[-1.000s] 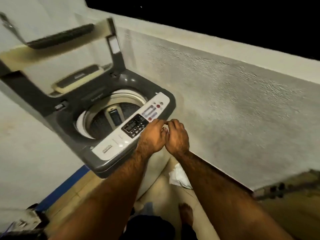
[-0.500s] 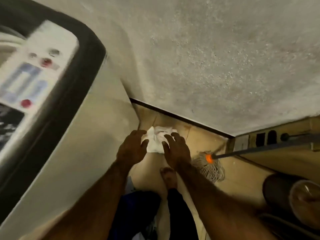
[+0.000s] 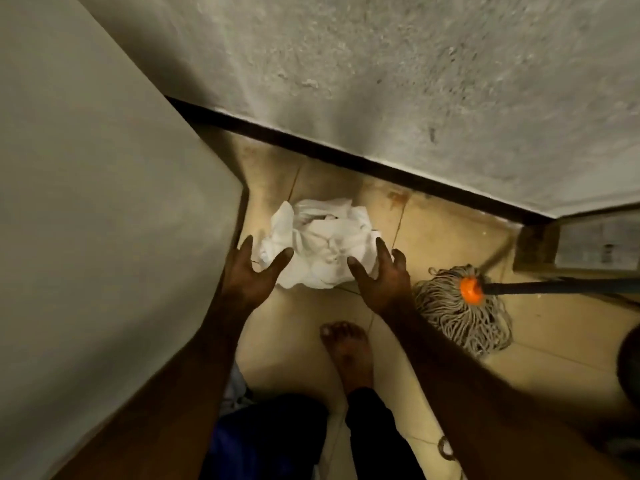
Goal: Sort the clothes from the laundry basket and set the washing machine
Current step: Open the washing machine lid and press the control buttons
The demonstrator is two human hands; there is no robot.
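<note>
Lower now, the left hand (image 3: 247,278) and right hand (image 3: 379,277) flank the crumpled white cloth (image 3: 322,244) on the floor (image 3: 304,327), fingers spread, gripping nothing, between washing machine (image 3: 104,237) and mop (image 3: 460,317).

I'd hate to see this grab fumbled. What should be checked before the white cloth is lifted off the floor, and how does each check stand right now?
1. Hands free: ok. The left hand and right hand are open and hold nothing.
2. Hands placed: ok. One sits at each side of the white cloth.
3. Grip taken: not ok. No finger curls round the cloth yet.
4. Clear of the mop: ok. It lies apart, to the cloth's right.
5. Clear of the bare foot: ok. It stands short of the cloth.
6. One piece or several: cannot tell, since it is crumpled.
</note>
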